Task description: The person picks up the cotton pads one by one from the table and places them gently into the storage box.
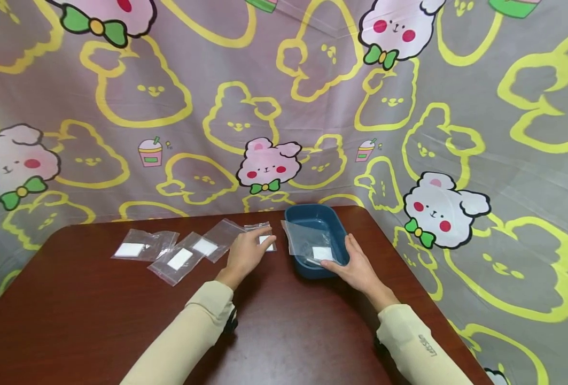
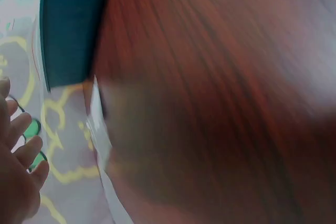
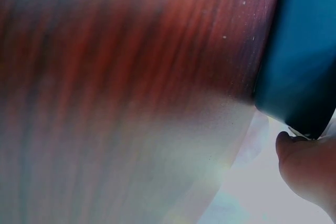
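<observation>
The surface (image 1: 288,331) spreads across the lower frame, the cloth backdrop (image 1: 207,123) behind and to its right. Right of centre stands a tub (image 1: 311,272), a zip bag (image 1: 308,238) across its opening, overlapping the left rim. The right hand (image 1: 358,267) is at the tub's near right corner. Left of the tub, four more bags (image 1: 180,259) lie in a row, the rightmost partly behind the left hand (image 1: 247,250).

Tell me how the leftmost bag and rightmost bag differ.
The leftmost bag lies on the table; the rightmost bag is partly over the tub. The rightmost bag is at the right hand; the leftmost bag has no hand near it. Both are clear with white pieces inside.
</observation>
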Demonstrator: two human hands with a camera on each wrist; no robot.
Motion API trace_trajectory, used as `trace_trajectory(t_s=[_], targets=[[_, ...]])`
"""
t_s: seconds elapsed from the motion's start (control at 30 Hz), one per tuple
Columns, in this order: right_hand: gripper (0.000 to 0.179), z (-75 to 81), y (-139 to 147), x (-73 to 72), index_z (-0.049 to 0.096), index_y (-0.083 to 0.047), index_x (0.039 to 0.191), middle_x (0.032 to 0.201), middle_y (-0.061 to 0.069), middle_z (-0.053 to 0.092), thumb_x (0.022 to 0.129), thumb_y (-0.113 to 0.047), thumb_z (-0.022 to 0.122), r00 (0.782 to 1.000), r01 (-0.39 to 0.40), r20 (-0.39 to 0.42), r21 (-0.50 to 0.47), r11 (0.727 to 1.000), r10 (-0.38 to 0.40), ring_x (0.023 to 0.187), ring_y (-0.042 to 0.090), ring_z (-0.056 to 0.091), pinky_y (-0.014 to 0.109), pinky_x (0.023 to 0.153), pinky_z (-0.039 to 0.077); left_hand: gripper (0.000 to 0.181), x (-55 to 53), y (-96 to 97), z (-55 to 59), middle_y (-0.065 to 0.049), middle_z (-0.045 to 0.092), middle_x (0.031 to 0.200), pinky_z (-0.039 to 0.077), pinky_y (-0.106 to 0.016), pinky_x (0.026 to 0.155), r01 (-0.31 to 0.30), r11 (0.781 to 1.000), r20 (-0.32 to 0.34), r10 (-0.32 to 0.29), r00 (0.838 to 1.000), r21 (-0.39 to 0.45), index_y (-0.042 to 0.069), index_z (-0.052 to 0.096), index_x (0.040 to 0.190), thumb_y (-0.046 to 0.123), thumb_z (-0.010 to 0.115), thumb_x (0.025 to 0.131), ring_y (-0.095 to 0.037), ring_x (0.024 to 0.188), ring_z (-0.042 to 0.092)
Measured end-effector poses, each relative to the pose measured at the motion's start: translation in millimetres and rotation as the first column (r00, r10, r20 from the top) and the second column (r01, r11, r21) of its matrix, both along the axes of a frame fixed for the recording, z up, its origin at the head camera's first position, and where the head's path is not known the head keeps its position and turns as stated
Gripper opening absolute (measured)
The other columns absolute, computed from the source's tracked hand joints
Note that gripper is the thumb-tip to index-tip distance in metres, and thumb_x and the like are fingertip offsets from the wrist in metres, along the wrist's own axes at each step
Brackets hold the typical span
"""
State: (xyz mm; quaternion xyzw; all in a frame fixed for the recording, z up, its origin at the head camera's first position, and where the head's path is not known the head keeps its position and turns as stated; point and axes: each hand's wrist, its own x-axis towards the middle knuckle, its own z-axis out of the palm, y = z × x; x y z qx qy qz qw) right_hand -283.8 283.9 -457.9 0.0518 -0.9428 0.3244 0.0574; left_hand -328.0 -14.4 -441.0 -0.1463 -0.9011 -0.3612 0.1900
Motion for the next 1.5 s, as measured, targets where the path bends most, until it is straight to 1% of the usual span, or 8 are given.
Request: trace_trajectory(t_s=[0.1, 0.27, 0.5, 0.7, 0.83, 1.13, 1.37, 1.5], targets=[[0.118, -0.2, -1, -0.1, 0.012, 0.0, 0.147, 0.154, 0.014, 0.007, 0.068, -0.072, 0.062, 1.0, -0.004, 0.002, 0.004, 1.0, 0.004, 0.138, 0.033, 0.014, 0.053, 0.106, 0.025, 0.034, 2.7, -20.5, -7.3, -0.004, 0.07, 0.09, 0.05, -0.043, 0.075, -0.022, 1.0, 0.023, 0.022, 0.999, 0.01, 0.028, 0.067, 0.116, 0.041, 0.065, 0.085, -0.024, 0.086, 0.064], [0.118, -0.7, -1, -0.8, 0.012, 0.0, 0.147, 0.154, 0.013, 0.006, 0.068, -0.071, 0.063, 1.0, -0.009, -0.005, 0.011, 1.0, 0.009, 0.138, 0.033, 0.014, 0.054, 0.105, 0.025, 0.036, 7.6, -55.6, -17.1, -0.005, 0.067, 0.11, 0.049, -0.047, 0.08, -0.074, 0.997, 0.047, 0.073, 0.996, 0.009, 0.024, 0.067, 0.116, 0.043, 0.063, 0.086, -0.029, 0.099, 0.062], [0.117, 0.1, -1, -0.7, 0.013, 0.001, 0.147, 0.154, 0.015, 0.007, 0.069, -0.07, 0.063, 1.0, -0.012, -0.009, 0.012, 1.0, 0.013, 0.138, 0.034, 0.013, 0.055, 0.105, 0.024, 0.037, 13.3, -101.6, -21.5, -0.015, 0.069, 0.096, 0.049, -0.05, 0.07, -0.171, 0.985, 0.056, 0.173, 0.983, -0.033, 0.019, 0.067, 0.116, 0.039, 0.066, 0.085, -0.035, 0.091, 0.064], [0.117, 0.3, -4, -2.8, 0.013, 0.002, 0.146, 0.153, 0.017, 0.008, 0.069, -0.068, 0.065, 1.0, -0.013, -0.008, -0.001, 1.0, 0.013, 0.138, 0.037, 0.014, 0.057, 0.104, 0.023, 0.043, 14.7, -146.5, -26.5, -0.019, 0.064, 0.109, 0.046, -0.053, 0.08, -0.185, 0.982, 0.093, 0.188, 0.978, -0.039, 0.011, 0.063, 0.121, 0.036, 0.065, 0.086, -0.04, 0.101, 0.058], [0.117, -0.1, -6, -3.9, 0.012, 0.001, 0.147, 0.154, 0.017, 0.008, 0.069, -0.069, 0.064, 1.0, -0.022, 0.008, 0.001, 1.0, 0.022, 0.138, 0.037, 0.014, 0.058, 0.104, 0.023, 0.044, 19.0, -172.6, -32.5, -0.02, 0.058, 0.121, 0.043, -0.057, 0.083, -0.222, 0.971, 0.144, 0.233, 0.962, -0.087, 0.012, 0.06, 0.125, 0.036, 0.063, 0.088, -0.042, 0.109, 0.053], [0.117, 2.4, 7, -0.6, 0.008, 0.002, 0.147, 0.154, 0.018, 0.005, 0.071, -0.067, 0.064, 1.0, -0.011, 0.027, 0.029, 1.0, 0.01, 0.137, 0.039, 0.013, 0.061, 0.102, 0.022, 0.048, 21.0, -190.2, -41.5, -0.021, 0.055, 0.124, 0.042, -0.057, 0.085, -0.165, 0.978, 0.192, 0.188, 0.963, -0.13, 0.012, 0.055, 0.13, 0.033, 0.063, 0.088, -0.044, 0.11, 0.052], [0.117, 2.0, 3, -2.7, 0.008, 0.003, 0.147, 0.154, 0.019, 0.004, 0.071, -0.067, 0.064, 0.999, -0.028, 0.03, 0.03, 0.999, 0.027, 0.137, 0.04, 0.013, 0.061, 0.103, 0.022, 0.049, 27.6, -206.2, -43.3, -0.021, 0.053, 0.128, 0.039, -0.058, 0.089, -0.193, 0.962, 0.223, 0.235, 0.946, -0.192, 0.011, 0.052, 0.132, 0.03, 0.064, 0.088, -0.044, 0.113, 0.049], [0.117, 1.7, 0, -4.7, 0.008, 0.003, 0.147, 0.153, 0.019, 0.003, 0.072, -0.067, 0.063, 0.999, -0.03, 0.03, 0.032, 0.999, 0.029, 0.137, 0.04, 0.013, 0.062, 0.102, 0.022, 0.049, 31.3, -213.9, -44.2, -0.019, 0.052, 0.13, 0.037, -0.058, 0.092, -0.184, 0.962, 0.202, 0.225, 0.953, -0.199, 0.008, 0.054, 0.131, 0.028, 0.064, 0.088, -0.044, 0.116, 0.047]])
